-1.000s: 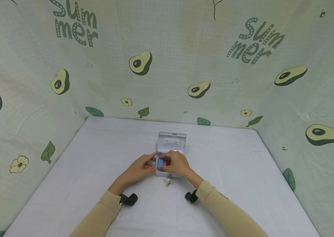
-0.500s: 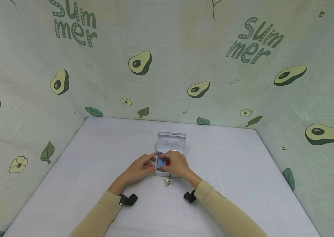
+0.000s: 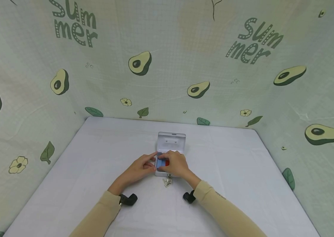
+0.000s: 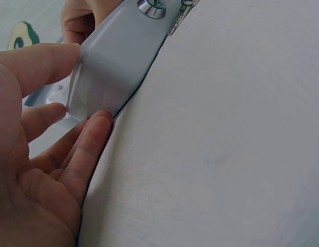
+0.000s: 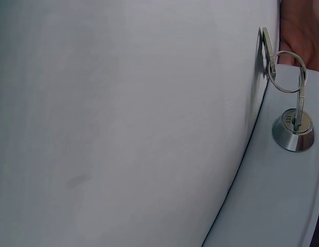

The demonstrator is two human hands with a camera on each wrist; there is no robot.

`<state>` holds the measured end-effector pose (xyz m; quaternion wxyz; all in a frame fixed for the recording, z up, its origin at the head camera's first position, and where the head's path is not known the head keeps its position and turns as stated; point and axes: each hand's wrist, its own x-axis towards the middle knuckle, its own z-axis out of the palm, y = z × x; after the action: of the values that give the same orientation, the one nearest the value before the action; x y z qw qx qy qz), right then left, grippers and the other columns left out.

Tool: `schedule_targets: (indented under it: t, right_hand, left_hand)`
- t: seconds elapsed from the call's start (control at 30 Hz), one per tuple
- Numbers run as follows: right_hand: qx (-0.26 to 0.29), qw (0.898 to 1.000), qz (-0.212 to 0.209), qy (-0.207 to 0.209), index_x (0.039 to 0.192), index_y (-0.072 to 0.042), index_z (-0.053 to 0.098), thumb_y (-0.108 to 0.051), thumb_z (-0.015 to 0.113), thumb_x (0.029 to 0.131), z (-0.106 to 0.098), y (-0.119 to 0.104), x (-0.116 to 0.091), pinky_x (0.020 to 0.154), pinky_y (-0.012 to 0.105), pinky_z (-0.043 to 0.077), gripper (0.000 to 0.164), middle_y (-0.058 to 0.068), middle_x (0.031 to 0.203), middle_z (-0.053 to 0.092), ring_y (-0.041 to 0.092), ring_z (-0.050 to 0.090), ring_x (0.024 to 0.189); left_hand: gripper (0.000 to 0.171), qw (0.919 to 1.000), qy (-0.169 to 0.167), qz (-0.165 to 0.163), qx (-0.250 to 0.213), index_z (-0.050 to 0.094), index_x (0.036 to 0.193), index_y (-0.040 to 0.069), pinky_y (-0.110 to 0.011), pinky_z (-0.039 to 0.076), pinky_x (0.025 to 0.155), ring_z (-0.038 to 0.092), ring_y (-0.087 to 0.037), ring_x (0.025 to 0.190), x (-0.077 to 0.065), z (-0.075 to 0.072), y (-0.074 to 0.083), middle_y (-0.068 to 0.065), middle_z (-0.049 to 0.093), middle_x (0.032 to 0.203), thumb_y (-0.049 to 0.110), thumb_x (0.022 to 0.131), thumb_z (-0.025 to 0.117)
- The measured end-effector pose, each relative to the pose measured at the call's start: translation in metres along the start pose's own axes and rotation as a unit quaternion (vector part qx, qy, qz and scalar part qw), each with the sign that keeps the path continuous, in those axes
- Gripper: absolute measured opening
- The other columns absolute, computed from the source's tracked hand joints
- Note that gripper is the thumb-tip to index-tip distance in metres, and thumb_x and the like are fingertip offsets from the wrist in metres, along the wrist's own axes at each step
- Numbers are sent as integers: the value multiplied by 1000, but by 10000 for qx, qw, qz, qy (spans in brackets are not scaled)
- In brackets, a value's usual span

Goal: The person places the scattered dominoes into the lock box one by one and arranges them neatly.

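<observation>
A small white metal cash box (image 3: 171, 141) stands on the table with its lid raised. Inside it lies a flat blue-and-red item (image 3: 161, 163), its kind unclear and its right part covered by my right hand (image 3: 179, 164). That hand reaches in from the right and holds the item between thumb and fingers, at its near and far edges. From the left, my left hand (image 3: 139, 168) touches the box's side wall; in the left wrist view its fingers (image 4: 87, 149) lie fairly straight along it. A key sits in the round lock (image 5: 293, 139) at the box's front.
A second key (image 5: 268, 54) dangles from the key ring (image 5: 288, 91) in front of the box. White cloth (image 3: 110, 141) covers the table. A curtain printed with avocados (image 3: 140, 62) rises at the back and sides.
My right hand has shifted very slightly to the left with the blue-and-red item. The left hand and the box stay in place.
</observation>
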<state>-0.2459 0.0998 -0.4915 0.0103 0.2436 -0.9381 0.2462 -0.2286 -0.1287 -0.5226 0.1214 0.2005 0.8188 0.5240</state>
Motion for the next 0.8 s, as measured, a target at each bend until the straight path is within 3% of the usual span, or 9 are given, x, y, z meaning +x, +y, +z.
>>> schedule_targets:
  t: [0.43, 0.8]
  right_hand:
    - [-51, 10000, 52, 33, 122, -21, 81, -34, 93, 82, 0, -4, -2, 84, 45, 48, 43, 5, 115, 75, 26, 65, 100]
    - [-180, 9997, 141, 69, 121, -20, 81, -33, 94, 82, 0, -8, -2, 87, 50, 49, 43, 5, 115, 75, 30, 66, 103]
  left_hand:
    - [71, 10000, 5, 70, -33, 38, 166, 17, -26, 54, 100, 66, -22, 118, 0, 0, -2, -15, 55, 145, 27, 103, 71]
    - [70, 9999, 31, 109, -57, 40, 166, 19, -23, 53, 98, 67, -20, 116, 0, 1, -4, -13, 56, 144, 28, 104, 71]
